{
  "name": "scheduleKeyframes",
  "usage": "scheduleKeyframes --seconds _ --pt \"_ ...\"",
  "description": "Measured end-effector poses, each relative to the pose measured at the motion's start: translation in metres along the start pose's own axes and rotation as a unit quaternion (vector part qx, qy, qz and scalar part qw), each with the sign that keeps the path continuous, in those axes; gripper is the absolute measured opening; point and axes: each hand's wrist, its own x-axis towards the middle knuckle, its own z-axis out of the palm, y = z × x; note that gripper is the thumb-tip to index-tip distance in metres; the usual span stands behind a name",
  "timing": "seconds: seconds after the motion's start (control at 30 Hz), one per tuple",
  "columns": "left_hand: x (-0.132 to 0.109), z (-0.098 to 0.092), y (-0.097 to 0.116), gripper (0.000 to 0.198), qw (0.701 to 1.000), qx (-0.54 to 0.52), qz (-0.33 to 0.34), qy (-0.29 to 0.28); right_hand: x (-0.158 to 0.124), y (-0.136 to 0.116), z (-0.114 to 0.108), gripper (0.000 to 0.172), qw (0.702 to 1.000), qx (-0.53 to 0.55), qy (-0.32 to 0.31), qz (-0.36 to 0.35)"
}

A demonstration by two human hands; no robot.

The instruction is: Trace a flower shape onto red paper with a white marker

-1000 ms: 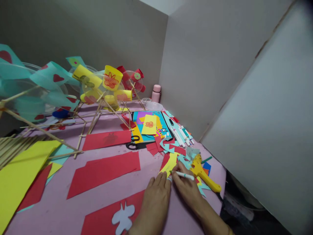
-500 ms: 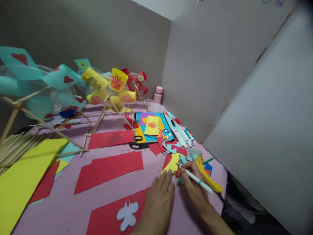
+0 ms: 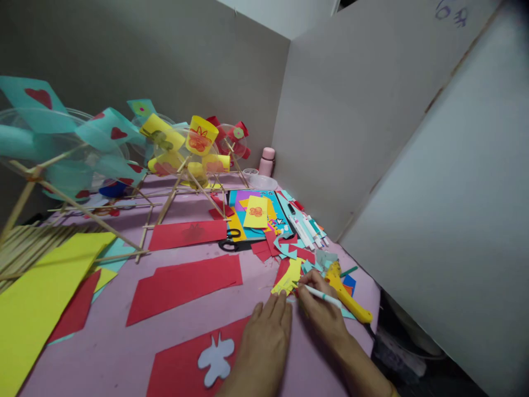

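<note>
Between the fingers of my right hand (image 3: 320, 306) is a white marker (image 3: 324, 296) with a green tip. That tip is at a yellow paper scrap (image 3: 288, 277); whether it touches cannot be made out. My left hand (image 3: 266, 336) lies flat with fingers stretched out, its fingertips at the scrap's near edge. Under and beside its wrist is a red paper sheet (image 3: 173, 366), bearing a pale butterfly cutout (image 3: 216, 359). A yellow glue gun (image 3: 349, 298) lies just right of my right hand.
Stick-framed wheels with yellow paper cups (image 3: 200, 135) and teal ones (image 3: 109, 129) stand at the left and back. Black scissors (image 3: 229, 242), several markers (image 3: 303, 229), red strips (image 3: 185, 284) and a pink bottle (image 3: 267, 161) are on the table. Grey panels (image 3: 330, 121) bound the back and right.
The marker in my right hand has shifted slightly left and down, its tip now lower over the yellow scrap. My left hand stays nearly in place.
</note>
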Motion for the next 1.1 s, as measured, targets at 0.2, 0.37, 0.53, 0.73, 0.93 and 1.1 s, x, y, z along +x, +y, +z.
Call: scheduleKeyframes --seconds 0.2,0.37,0.53,0.73,0.93,1.1 --pt "0.023 0.004 0.009 0.056 0.999 0.009 -0.013 -0.047 0.015 0.002 -0.012 0.015 0.998 -0.006 -0.058 -0.020" --pt "0.022 0.003 0.007 0.059 0.997 0.015 -0.010 -0.072 0.018 0.003 -0.014 0.014 0.996 -0.027 -0.073 -0.036" --pt "0.019 -0.001 0.008 0.060 0.997 0.013 -0.009 -0.081 0.021 0.002 -0.019 0.013 0.997 -0.028 -0.065 -0.045" --pt "0.017 -0.006 0.008 0.062 0.997 0.008 -0.009 -0.078 0.023 0.003 -0.023 0.009 0.999 -0.017 -0.025 -0.034" --pt "0.019 -0.002 0.007 0.060 0.997 0.015 -0.011 -0.077 0.019 0.003 -0.015 0.010 0.996 -0.009 -0.079 -0.045" --pt "0.020 0.002 0.008 0.061 0.997 0.015 -0.010 -0.078 0.019 0.005 -0.012 0.010 0.997 -0.015 -0.067 -0.037"
